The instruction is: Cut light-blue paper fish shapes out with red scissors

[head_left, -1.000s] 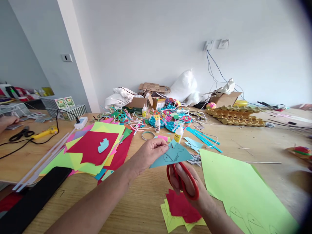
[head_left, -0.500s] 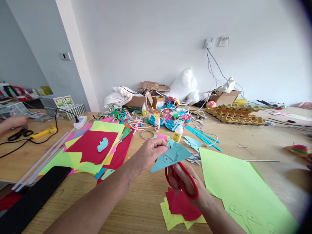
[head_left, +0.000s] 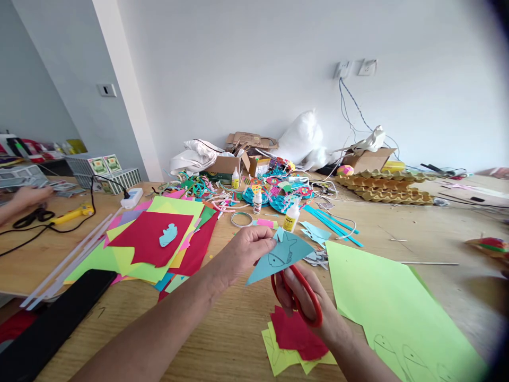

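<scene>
My left hand (head_left: 242,253) pinches a blue paper piece (head_left: 280,257) with a fish drawn on it, held above the wooden table (head_left: 238,329). Just below and behind the paper, my right hand (head_left: 308,307) grips red-handled scissors (head_left: 298,294); their blades are hidden behind the blue paper. Under my right hand lie red and yellow paper scraps (head_left: 294,339).
A large light-green sheet (head_left: 393,307) with fish outlines lies at right. A stack of coloured papers (head_left: 155,241) with a small blue cutout (head_left: 168,234) lies at left. Glue bottles (head_left: 292,216), craft clutter, boxes and egg trays (head_left: 384,188) fill the back. Another person's hand (head_left: 24,197) is at far left.
The blue paper has turned slightly in my left hand. The other person's hand at far left has shifted a little to the right.
</scene>
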A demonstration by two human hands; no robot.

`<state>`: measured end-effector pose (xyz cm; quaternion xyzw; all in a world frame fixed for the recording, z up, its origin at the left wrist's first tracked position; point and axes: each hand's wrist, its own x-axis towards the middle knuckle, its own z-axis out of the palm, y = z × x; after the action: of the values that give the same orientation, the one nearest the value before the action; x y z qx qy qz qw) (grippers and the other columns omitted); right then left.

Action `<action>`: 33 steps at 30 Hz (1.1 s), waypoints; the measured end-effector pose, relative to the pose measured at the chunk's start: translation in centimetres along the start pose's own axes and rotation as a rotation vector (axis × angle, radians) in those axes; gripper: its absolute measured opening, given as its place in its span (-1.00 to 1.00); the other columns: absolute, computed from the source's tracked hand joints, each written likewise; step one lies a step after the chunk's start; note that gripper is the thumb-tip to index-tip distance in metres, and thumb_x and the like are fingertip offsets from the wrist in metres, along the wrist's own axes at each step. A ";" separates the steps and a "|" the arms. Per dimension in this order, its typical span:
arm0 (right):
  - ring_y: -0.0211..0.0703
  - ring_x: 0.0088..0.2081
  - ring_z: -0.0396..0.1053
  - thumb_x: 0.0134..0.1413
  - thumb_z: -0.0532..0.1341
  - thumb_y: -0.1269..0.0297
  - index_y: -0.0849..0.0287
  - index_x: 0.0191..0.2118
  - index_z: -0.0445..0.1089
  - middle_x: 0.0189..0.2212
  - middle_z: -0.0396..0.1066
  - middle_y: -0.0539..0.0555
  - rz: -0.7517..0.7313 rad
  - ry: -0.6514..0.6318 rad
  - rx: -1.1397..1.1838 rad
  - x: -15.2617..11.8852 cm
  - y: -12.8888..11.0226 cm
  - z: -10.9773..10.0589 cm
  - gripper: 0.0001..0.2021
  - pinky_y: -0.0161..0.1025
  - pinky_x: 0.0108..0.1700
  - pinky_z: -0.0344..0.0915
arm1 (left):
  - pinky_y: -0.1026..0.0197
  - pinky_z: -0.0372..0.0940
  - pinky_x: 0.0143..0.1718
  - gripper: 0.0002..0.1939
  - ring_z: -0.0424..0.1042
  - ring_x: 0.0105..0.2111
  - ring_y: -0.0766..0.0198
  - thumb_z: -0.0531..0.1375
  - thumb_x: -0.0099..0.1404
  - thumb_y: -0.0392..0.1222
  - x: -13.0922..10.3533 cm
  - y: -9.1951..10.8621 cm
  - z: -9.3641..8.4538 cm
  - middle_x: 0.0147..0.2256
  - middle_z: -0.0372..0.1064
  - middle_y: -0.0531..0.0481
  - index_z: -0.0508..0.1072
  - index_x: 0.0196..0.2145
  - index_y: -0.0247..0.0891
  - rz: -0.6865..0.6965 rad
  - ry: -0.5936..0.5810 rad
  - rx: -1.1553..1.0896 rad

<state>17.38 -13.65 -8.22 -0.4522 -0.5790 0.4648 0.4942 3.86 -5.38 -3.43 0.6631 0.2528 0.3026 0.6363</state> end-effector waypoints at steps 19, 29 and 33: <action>-0.33 -0.69 0.02 0.05 0.08 -0.25 0.11 -0.51 0.16 -0.76 0.11 -0.16 0.043 0.097 0.018 -0.2 0.4 0.4 -0.52 -0.31 -0.58 0.04 | 0.31 0.00 -0.51 -0.76 0.05 -0.57 0.43 0.12 0.13 -0.06 -0.1 0.1 0.0 -0.57 0.10 0.15 0.24 -0.53 -0.26 0.013 -0.027 -0.024; -0.36 -0.71 0.01 0.07 0.06 -0.24 0.11 -0.50 0.15 -0.75 0.10 -0.17 0.046 0.067 0.024 0.0 0.6 0.2 -0.53 -0.33 -0.60 0.04 | 0.31 -0.04 -0.54 -0.77 0.03 -0.60 0.44 0.12 0.13 -0.07 -0.4 0.6 -0.2 -0.60 0.06 0.17 0.24 -0.55 -0.27 -0.023 -0.041 -0.010; -0.31 -0.65 0.11 0.13 0.05 -0.16 0.10 -0.57 0.12 -0.72 0.13 -0.11 0.061 0.036 -0.013 -0.3 0.1 0.2 -0.54 -0.32 -0.56 0.10 | 0.30 -0.04 -0.53 -0.77 0.03 -0.58 0.43 0.12 0.14 -0.08 -0.3 0.4 -0.3 -0.59 0.06 0.16 0.23 -0.55 -0.26 -0.005 -0.055 0.001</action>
<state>17.20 -13.93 -8.37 -0.4813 -0.5589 0.4675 0.4873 3.43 -5.46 -3.03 0.6708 0.2370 0.2826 0.6434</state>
